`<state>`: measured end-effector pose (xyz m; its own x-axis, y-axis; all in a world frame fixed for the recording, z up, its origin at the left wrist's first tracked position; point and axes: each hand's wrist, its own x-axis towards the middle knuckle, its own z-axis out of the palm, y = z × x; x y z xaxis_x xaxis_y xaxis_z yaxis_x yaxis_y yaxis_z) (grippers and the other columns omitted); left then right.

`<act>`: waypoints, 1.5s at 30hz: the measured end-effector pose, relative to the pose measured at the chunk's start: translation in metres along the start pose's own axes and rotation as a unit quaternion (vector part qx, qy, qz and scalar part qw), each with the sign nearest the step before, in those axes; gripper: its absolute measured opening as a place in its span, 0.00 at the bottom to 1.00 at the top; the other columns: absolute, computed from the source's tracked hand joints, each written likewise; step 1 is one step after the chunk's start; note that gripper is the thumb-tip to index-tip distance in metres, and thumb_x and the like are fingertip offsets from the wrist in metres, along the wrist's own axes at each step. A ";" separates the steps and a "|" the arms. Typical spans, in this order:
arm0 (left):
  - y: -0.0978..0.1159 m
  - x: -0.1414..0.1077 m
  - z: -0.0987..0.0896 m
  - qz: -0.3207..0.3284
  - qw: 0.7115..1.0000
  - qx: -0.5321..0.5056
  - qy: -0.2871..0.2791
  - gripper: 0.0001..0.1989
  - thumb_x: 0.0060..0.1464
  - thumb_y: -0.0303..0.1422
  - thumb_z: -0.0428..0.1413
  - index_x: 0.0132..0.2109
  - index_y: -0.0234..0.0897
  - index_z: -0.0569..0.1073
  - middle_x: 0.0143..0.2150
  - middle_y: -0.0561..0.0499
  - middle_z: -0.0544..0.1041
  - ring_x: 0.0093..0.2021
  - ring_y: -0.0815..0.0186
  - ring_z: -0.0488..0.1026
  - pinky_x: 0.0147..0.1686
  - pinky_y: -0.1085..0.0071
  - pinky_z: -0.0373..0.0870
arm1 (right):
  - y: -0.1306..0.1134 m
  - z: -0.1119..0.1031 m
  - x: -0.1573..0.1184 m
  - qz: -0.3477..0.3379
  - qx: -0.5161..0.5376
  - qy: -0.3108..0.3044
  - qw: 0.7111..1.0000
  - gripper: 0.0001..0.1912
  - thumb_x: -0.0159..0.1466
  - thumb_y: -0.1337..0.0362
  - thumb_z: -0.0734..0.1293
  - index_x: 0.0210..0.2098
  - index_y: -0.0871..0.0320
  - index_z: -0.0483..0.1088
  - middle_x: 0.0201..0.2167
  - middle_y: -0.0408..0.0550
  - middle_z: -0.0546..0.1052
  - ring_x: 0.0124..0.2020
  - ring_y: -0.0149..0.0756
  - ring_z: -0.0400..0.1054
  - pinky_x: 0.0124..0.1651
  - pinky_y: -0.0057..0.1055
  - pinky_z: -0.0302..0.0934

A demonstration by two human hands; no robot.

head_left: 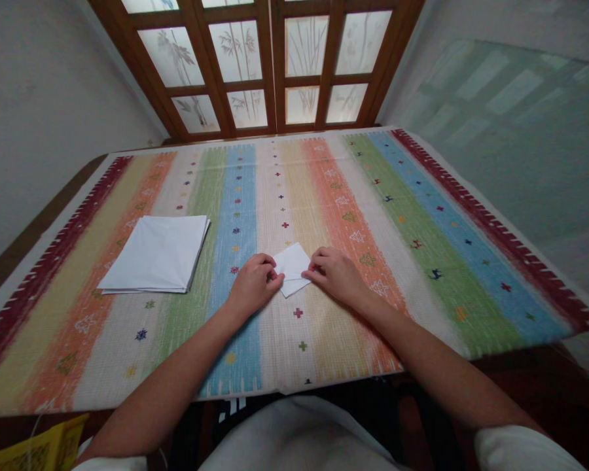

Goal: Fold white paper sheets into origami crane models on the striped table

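A small folded piece of white paper (293, 260) lies on the striped tablecloth in front of me, with a crease line across it and a pointed lower corner. My left hand (255, 280) pinches its left edge between thumb and fingers. At the opposite edge, my right hand (334, 271) grips the paper the same way, its fingers curled. Further left rests a stack of white paper sheets (154, 254), apart from both hands.
A striped, patterned tablecloth (412, 288) covers the table. Wooden doors with frosted panes (240, 62) stand beyond the far edge. A glass panel (515, 150) leans at the right wall. At the lower left is a yellow packet (39, 448), below the table's edge.
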<state>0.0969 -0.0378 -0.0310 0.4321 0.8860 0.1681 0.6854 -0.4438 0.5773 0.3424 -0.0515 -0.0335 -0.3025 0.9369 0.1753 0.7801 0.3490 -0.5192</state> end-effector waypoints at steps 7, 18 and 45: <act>0.000 0.000 -0.005 0.003 1.000 0.025 0.004 0.07 0.61 0.31 0.62 0.35 0.38 0.72 0.38 0.47 0.77 0.42 0.58 0.74 0.47 0.58 0.75 | 0.005 -0.002 0.002 -0.009 0.024 -0.008 1.000 0.06 0.67 0.65 0.76 0.35 0.57 0.77 0.37 0.49 0.78 0.38 0.40 0.71 0.43 0.36 0.62; -0.005 -0.004 -0.008 0.103 0.993 0.044 -0.037 0.08 0.66 0.30 0.57 0.46 0.38 0.81 0.50 0.42 0.79 0.52 0.55 0.77 0.55 0.54 0.77 | 0.020 -0.012 -0.001 -0.091 0.056 -0.041 0.993 0.08 0.68 0.69 0.72 0.46 0.54 0.81 0.51 0.55 0.78 0.53 0.46 0.73 0.58 0.45 0.68; -0.008 0.003 0.006 0.110 0.989 0.081 -0.048 0.13 0.68 0.30 0.55 0.58 0.39 0.74 0.70 0.39 0.70 0.66 0.49 0.67 0.66 0.45 0.67 | 0.015 0.013 0.009 0.021 0.195 0.068 0.978 0.27 0.61 0.73 0.72 0.60 0.58 0.74 0.44 0.52 0.83 0.36 0.37 0.77 0.49 0.40 0.73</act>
<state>0.0961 -0.0327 -0.0405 0.6307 0.7514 0.1940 0.6497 -0.6480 0.3975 0.3444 -0.0384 -0.0505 -0.1792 0.9533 0.2431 0.5145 0.3015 -0.8028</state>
